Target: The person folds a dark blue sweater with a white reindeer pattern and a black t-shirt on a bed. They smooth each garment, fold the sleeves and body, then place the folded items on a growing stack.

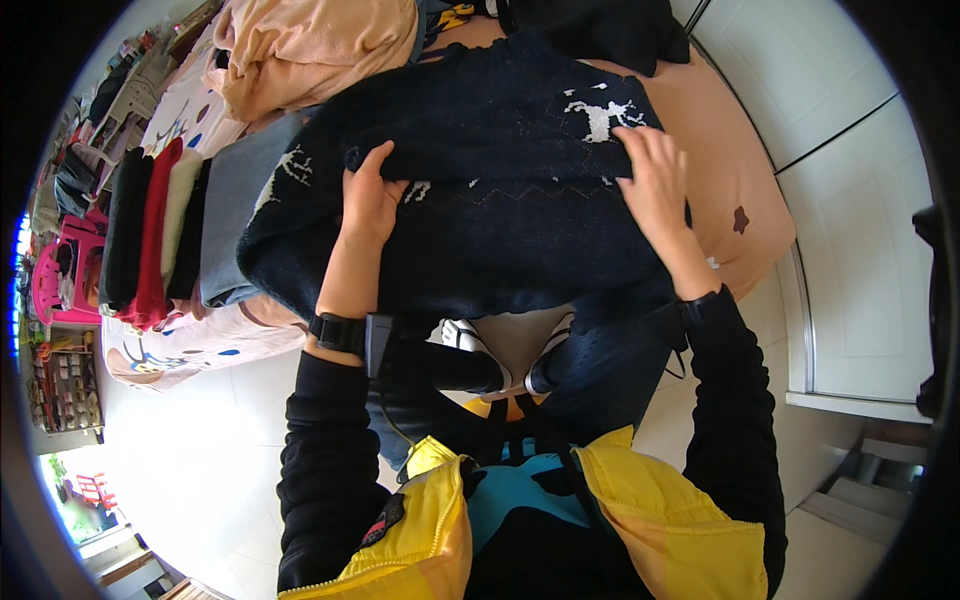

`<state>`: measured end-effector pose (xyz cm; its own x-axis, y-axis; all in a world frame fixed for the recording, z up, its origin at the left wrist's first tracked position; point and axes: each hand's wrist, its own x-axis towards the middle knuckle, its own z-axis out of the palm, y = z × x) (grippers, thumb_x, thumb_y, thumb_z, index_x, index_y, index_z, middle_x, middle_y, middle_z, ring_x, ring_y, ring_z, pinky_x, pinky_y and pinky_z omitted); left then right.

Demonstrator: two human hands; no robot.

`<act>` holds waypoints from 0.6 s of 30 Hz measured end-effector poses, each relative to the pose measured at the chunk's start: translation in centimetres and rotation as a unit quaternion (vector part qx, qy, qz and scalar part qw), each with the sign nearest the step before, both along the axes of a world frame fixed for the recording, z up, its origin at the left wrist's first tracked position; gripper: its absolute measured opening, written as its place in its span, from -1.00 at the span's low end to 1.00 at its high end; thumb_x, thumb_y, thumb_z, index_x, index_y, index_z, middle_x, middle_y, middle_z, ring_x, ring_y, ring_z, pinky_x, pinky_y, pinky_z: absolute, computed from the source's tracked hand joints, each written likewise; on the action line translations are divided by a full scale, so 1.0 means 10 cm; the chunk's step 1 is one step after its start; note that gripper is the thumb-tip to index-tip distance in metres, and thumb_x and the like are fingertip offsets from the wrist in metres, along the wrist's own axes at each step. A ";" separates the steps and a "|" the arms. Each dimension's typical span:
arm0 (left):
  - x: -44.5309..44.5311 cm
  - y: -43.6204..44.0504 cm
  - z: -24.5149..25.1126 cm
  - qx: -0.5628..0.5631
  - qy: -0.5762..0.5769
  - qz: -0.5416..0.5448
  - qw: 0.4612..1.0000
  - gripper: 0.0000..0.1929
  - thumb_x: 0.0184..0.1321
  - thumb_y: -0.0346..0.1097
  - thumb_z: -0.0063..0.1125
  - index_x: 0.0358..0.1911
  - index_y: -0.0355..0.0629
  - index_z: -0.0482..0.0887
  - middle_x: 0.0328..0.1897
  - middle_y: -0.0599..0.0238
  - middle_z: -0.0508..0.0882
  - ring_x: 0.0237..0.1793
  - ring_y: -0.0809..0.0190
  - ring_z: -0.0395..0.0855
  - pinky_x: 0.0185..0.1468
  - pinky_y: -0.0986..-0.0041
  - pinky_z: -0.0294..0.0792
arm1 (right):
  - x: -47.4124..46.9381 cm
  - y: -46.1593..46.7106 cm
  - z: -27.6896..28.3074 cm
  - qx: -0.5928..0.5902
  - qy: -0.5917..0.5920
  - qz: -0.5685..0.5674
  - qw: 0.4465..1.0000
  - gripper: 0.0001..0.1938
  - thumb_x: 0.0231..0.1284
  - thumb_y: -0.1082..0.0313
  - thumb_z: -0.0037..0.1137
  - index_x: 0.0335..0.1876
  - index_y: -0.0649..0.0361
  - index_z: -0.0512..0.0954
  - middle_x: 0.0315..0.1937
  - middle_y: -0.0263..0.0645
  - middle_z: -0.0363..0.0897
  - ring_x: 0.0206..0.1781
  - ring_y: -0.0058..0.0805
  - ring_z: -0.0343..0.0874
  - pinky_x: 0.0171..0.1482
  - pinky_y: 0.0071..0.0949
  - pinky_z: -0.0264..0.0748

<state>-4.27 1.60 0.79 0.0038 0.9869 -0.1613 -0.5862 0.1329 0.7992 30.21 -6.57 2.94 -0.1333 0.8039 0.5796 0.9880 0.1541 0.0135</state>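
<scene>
A dark knitted sweater point(517, 247) with white deer patterns lies spread over the near edge of a bed, its lower part hanging towards my knees. A horizontal fold crosses its middle. My left hand point(371, 196) grips the left end of this fold, thumb on top and fingertips partly hidden by the knit. At the fold's right end, my right hand point(654, 180) pinches the fabric between thumb and fingers, just below a white deer. The sweater's gathered edge points away from me, near a black garment point(600, 30).
Folded clothes stand in a row at left: a grey-blue one point(244, 202), a white one point(182, 210), a red one point(157, 225) and dark ones. A peach blanket point(315, 52) is heaped behind on the peach bedsheet point(720, 165). White cabinet doors point(847, 277) flank the right; a pink chair point(71, 262) stands far left.
</scene>
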 end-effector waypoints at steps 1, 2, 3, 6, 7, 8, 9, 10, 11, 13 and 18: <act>0.00 0.00 -0.01 0.001 0.005 -0.001 1.000 -0.62 0.32 -0.43 0.17 0.19 -0.19 0.47 0.13 0.16 0.62 0.10 0.08 0.64 0.12 0.13 0.55 | 0.10 0.01 0.02 -0.006 0.000 -0.039 0.999 -0.38 -0.19 0.57 0.38 0.14 0.03 0.51 0.00 -0.27 0.49 0.15 -0.20 0.45 0.17 -0.22 0.34; 0.00 0.01 -0.02 0.002 0.012 -0.003 1.000 -0.63 0.31 -0.45 0.16 0.18 -0.19 0.47 0.11 0.17 0.62 0.07 0.09 0.65 0.11 0.15 0.56 | 0.20 0.05 0.02 0.024 0.008 -0.070 0.997 -0.39 -0.21 0.63 0.32 0.11 0.02 0.52 -0.03 -0.24 0.48 0.10 -0.13 0.45 0.15 -0.21 0.38; 0.01 0.02 -0.03 0.005 0.031 -0.014 0.999 -0.63 0.30 -0.46 0.17 0.17 -0.19 0.48 0.09 0.18 0.63 0.05 0.11 0.65 0.08 0.18 0.56 | 0.28 0.08 0.01 0.037 0.077 -0.062 0.994 -0.43 -0.21 0.68 0.28 0.06 0.04 0.52 0.00 -0.23 0.47 0.11 -0.10 0.46 0.13 -0.22 0.41; 0.01 0.11 -0.04 0.037 0.092 -0.030 0.995 -0.65 0.28 -0.50 0.19 0.14 -0.20 0.50 0.03 0.22 0.65 0.01 0.15 0.67 0.03 0.23 0.58 | 0.44 0.15 -0.12 0.031 0.184 -0.140 0.972 -0.45 -0.23 0.68 0.31 0.01 0.06 0.49 -0.01 -0.24 0.46 0.16 -0.11 0.46 0.14 -0.22 0.43; 0.01 0.16 -0.03 0.062 0.115 -0.023 0.991 -0.67 0.28 -0.51 0.20 0.11 -0.22 0.52 0.01 0.23 0.67 0.00 0.16 0.68 0.02 0.24 0.59 | 0.47 0.16 -0.17 0.033 0.187 -0.154 0.970 -0.45 -0.22 0.67 0.31 0.00 0.05 0.48 0.00 -0.24 0.46 0.17 -0.12 0.46 0.13 -0.20 0.43; 0.01 0.20 -0.03 0.105 0.131 -0.030 0.985 -0.69 0.28 -0.53 0.20 0.08 -0.24 0.54 -0.02 0.24 0.68 0.00 0.16 0.68 0.02 0.24 0.60 | 0.50 0.16 -0.22 0.035 0.190 -0.167 0.967 -0.46 -0.21 0.67 0.32 0.00 0.04 0.47 0.01 -0.25 0.45 0.18 -0.12 0.46 0.13 -0.18 0.43; 0.00 0.24 -0.02 0.072 0.145 -0.001 0.987 -0.66 0.26 -0.51 0.22 0.11 -0.22 0.52 -0.01 0.24 0.67 -0.02 0.18 0.67 -0.02 0.29 0.58 | 0.52 0.15 -0.25 0.021 0.157 -0.123 0.980 -0.46 -0.20 0.66 0.33 -0.01 0.04 0.46 0.01 -0.25 0.44 0.18 -0.11 0.46 0.13 -0.16 0.42; 0.00 0.26 -0.02 0.057 0.152 0.013 0.987 -0.62 0.25 -0.49 0.25 0.13 -0.21 0.50 -0.01 0.24 0.65 -0.04 0.20 0.66 -0.06 0.34 0.56 | 0.56 0.12 -0.26 0.005 0.124 -0.078 0.989 -0.46 -0.19 0.65 0.34 -0.01 0.03 0.45 0.02 -0.26 0.44 0.18 -0.10 0.45 0.14 -0.13 0.42; 0.01 0.28 -0.03 0.016 0.167 0.042 0.985 -0.58 0.24 -0.46 0.27 0.16 -0.20 0.48 -0.01 0.24 0.64 -0.06 0.22 0.66 -0.10 0.39 0.53 | 0.60 0.10 -0.24 0.001 0.084 -0.015 0.996 -0.46 -0.19 0.64 0.35 -0.01 0.03 0.45 0.03 -0.27 0.43 0.18 -0.09 0.45 0.14 -0.11 0.41; 0.04 0.27 -0.06 0.036 0.200 0.062 0.977 -0.45 0.22 -0.46 0.30 0.26 -0.19 0.35 0.00 0.22 0.61 -0.14 0.27 0.62 -0.19 0.47 0.49 | 0.74 0.07 -0.11 -0.142 0.119 -0.015 0.983 -0.52 0.00 0.41 0.40 0.09 0.07 0.48 0.17 -0.24 0.40 0.28 -0.10 0.41 0.28 -0.13 0.33; 0.16 0.16 -0.14 0.078 0.253 0.149 0.953 -0.30 0.21 -0.52 0.25 0.39 0.05 0.21 -0.07 0.23 0.56 -0.33 0.37 0.48 -0.39 0.55 0.37 | 0.99 0.23 0.31 -0.241 0.264 0.127 0.925 -0.57 0.33 0.10 0.22 0.20 0.16 0.56 0.25 -0.14 0.45 0.33 -0.23 0.42 0.36 -0.34 0.31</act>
<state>-2.70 3.16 -0.58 -0.3196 0.9441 0.0806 -0.1131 -0.1224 0.9860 40.14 -4.26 6.03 -0.1542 0.9674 0.2008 0.7688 0.2451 -0.5906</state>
